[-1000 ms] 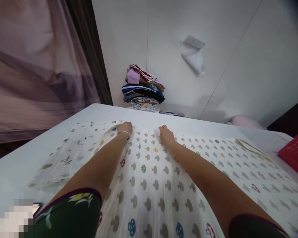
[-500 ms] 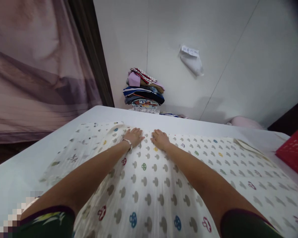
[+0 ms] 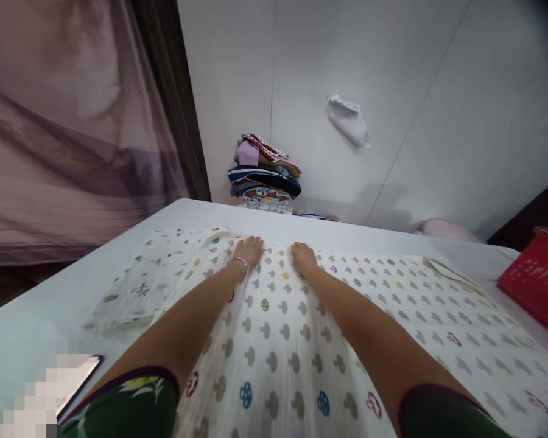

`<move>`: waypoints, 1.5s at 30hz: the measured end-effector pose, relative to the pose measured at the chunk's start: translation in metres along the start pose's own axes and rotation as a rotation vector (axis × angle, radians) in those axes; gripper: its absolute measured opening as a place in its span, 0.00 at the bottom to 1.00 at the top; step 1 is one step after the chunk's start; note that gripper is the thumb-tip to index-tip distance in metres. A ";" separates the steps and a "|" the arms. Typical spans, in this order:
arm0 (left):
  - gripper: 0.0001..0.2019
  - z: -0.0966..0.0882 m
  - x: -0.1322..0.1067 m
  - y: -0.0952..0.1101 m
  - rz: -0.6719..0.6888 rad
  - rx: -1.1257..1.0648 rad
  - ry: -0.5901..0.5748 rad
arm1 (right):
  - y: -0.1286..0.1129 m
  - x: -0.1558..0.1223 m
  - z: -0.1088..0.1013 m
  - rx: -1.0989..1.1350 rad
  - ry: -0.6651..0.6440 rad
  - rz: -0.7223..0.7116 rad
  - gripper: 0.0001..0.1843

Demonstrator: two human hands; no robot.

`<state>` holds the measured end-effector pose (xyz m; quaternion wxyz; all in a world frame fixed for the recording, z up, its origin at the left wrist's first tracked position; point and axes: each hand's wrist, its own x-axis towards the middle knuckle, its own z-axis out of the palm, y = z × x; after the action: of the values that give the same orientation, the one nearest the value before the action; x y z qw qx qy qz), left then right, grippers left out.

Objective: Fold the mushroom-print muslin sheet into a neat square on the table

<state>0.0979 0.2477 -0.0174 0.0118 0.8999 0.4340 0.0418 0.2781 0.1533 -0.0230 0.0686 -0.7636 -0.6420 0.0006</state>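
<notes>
A white cloth (image 3: 274, 331) printed with grey and coloured mushrooms lies over the table, its near part running down toward me between my forearms. My left hand (image 3: 250, 250), with a bracelet at the wrist, rests flat on the cloth near its far edge, fingers stretched forward. To its right, my right hand (image 3: 304, 258) is at the same far edge with its fingers curled down against the fabric. On the left side the cloth has a different, sparser print and some folds.
The cloth lies on a white table (image 3: 196, 213). Beyond its far edge stands a stack of folded fabrics (image 3: 265, 173) against the wall. A red bag (image 3: 536, 283) is at the right, a phone-like object (image 3: 80, 380) at the lower left. A curtain (image 3: 73, 121) hangs at left.
My right hand has shifted slightly right, and its spread fingers have curled in. My left hand stays flat at nearly the same spot. The phone-like object shows more beside my left arm.
</notes>
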 end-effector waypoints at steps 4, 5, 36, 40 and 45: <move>0.16 0.002 0.012 0.008 0.065 0.008 0.000 | 0.008 0.016 -0.001 -0.036 -0.010 0.034 0.13; 0.15 0.004 0.015 0.009 0.078 0.010 -0.003 | 0.009 0.020 -0.001 -0.043 -0.009 0.042 0.13; 0.18 0.002 0.045 0.023 -0.150 -0.102 0.022 | 0.007 0.028 0.000 -0.121 0.090 0.057 0.17; 0.21 -0.005 0.012 0.028 -0.023 -0.126 0.020 | -0.006 0.008 -0.009 -0.034 0.082 -0.022 0.14; 0.23 -0.014 -0.057 0.026 0.119 -0.127 -0.038 | -0.024 -0.057 -0.023 0.156 0.063 -0.175 0.15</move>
<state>0.0821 0.1867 -0.0057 0.0746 0.9222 0.3758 0.0525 0.2463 0.0995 -0.0025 0.1476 -0.6968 -0.7016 0.0206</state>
